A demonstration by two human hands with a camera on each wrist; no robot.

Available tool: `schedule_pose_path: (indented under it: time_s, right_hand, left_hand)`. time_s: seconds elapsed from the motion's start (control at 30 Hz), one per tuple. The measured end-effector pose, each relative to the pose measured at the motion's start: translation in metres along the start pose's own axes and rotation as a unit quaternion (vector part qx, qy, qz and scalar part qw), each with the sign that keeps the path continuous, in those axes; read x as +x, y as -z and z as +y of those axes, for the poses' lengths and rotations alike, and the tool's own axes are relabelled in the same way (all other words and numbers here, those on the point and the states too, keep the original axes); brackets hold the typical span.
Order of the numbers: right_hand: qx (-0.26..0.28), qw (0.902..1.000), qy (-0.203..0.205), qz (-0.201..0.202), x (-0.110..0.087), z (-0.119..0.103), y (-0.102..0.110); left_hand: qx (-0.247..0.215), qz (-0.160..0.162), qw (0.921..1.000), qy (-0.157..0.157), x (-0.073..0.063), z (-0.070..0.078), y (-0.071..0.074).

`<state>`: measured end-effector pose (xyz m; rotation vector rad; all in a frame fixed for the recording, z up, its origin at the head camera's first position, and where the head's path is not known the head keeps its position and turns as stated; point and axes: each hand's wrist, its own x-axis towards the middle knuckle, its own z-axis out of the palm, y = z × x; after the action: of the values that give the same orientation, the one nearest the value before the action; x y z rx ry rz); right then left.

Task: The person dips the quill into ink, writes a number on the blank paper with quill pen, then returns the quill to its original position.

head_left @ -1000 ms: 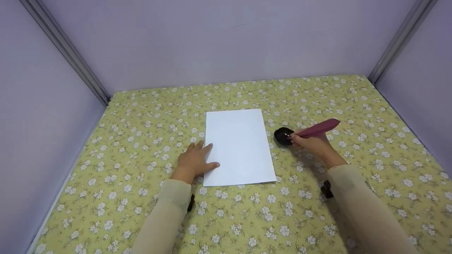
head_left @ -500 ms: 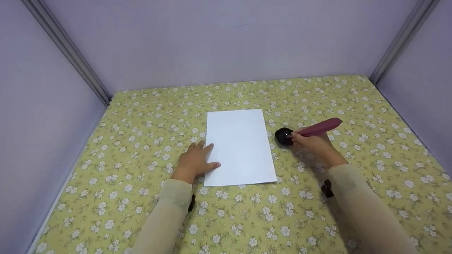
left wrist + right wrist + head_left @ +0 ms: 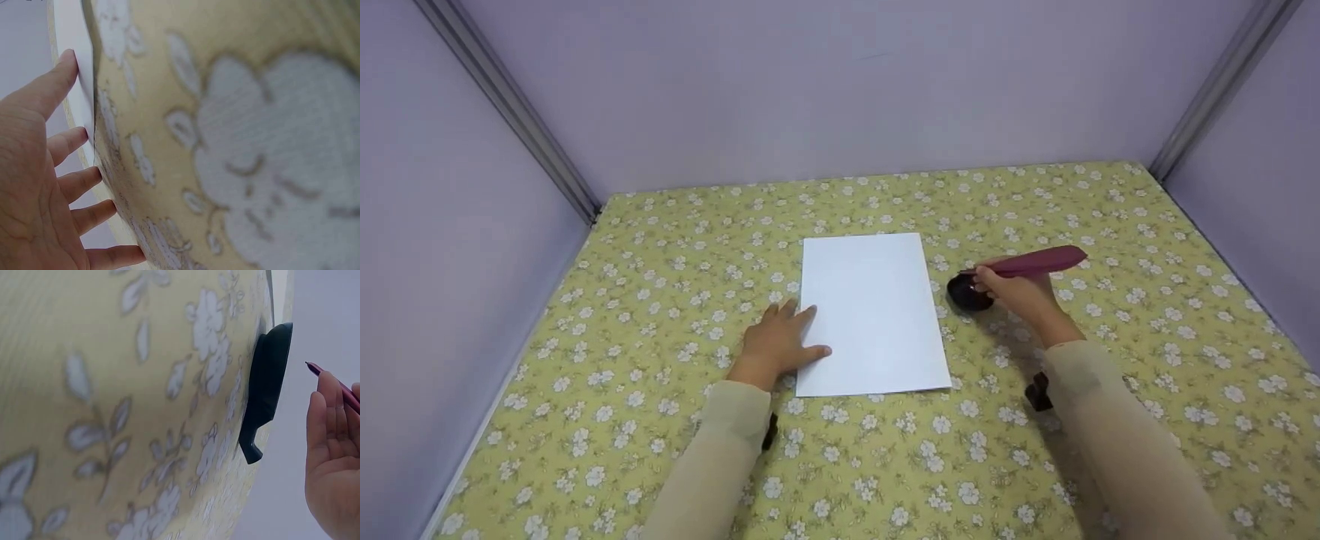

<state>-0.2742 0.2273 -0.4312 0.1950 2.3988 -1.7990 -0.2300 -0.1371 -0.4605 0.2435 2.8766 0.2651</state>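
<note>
A white sheet of paper (image 3: 870, 315) lies on the flowered cloth in front of me. My left hand (image 3: 775, 341) rests flat at its left edge, fingers spread, with the thumb and index fingertip on the sheet. To the right of the paper sits a small black dish (image 3: 966, 298) with a short handle, seen side-on in the right wrist view. My right hand (image 3: 1024, 296) pinches a maroon quill pen (image 3: 1046, 259) near its nib. In the right wrist view the pen's dark tip (image 3: 309, 365) stands above the dish's rim, apart from it.
Yellow cloth (image 3: 660, 262) with white flowers covers the table. Pale lilac panels (image 3: 840, 90) enclose the back and both sides, with metal posts (image 3: 510, 112) in the corners. A dark wrist device (image 3: 1039, 391) shows under the right sleeve.
My right hand has lifted the quill pen, so its tip has come up out of the dish toward the far rim. My left hand stays in place on the paper.
</note>
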Motion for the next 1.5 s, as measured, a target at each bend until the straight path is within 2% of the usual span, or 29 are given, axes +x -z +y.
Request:
schedule_pose_path:
  time_s: [0.2,0.5,0.87,1.13,1.5]
  right_hand:
    - [-0.010,0.9999,0.010,0.006,0.007,-0.004,-0.010]
    - [0.015,0.9995,0.026,0.009,0.016,-0.009,-0.034]
    - [-0.001,0.9987,0.049,-0.011,0.020,-0.018,-0.061]
    - [-0.004,0.9997,0.021,-0.015,0.022,-0.018,-0.079]
    - [-0.041,0.9987,0.011,-0.030,0.025,-0.013,-0.096]
  left_hand:
    - [-0.004,-0.005,1.0000,0.006,0.000,0.000,-0.001]
    - [-0.006,-0.006,1.0000,0.003,0.000,0.002,-0.001]
    - [0.004,-0.006,1.0000,0.001,0.000,0.005,0.001]
    - [0.009,-0.009,0.9999,-0.003,0.001,0.001,0.002]
    - [0.007,-0.004,1.0000,-0.002,0.001,0.000,-0.001]
